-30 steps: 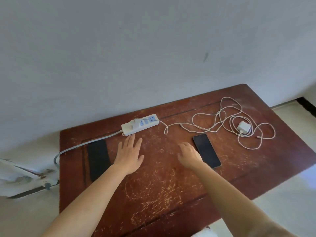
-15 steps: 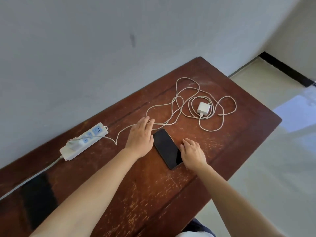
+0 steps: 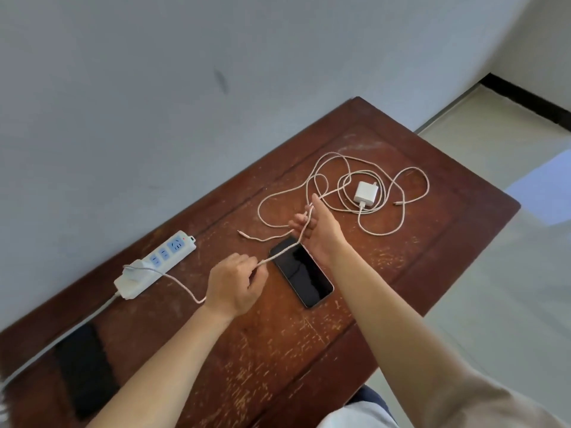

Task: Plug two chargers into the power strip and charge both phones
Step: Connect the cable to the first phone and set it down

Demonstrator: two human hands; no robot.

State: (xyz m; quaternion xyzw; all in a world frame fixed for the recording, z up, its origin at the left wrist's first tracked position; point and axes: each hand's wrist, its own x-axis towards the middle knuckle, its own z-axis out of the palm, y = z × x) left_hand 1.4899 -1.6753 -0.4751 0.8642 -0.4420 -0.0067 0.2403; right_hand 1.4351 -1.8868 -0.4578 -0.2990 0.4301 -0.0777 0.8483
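Note:
A white power strip (image 3: 168, 256) lies at the table's back left with one white charger (image 3: 134, 271) plugged into its near end. That charger's cable (image 3: 182, 288) runs to my left hand (image 3: 236, 284), which pinches it. The same cable stretches over a black phone (image 3: 304, 278) up to my right hand (image 3: 318, 228), which grips it above the table. Its free plug end (image 3: 241, 232) lies on the wood. A second white charger (image 3: 366, 192) sits unplugged at the right inside its looped cable (image 3: 401, 208). A second black phone (image 3: 83, 370) lies at the near left.
The scratched brown wooden table (image 3: 278, 350) stands against a grey wall (image 3: 216, 72). The strip's grey lead (image 3: 61, 338) runs off the left edge. Pale tiled floor (image 3: 509, 288) lies to the right of the table.
Both hands left the tabletop beside the phone and took hold of the plugged charger's cable, lifting it taut over the phone. The view shifted slightly left.

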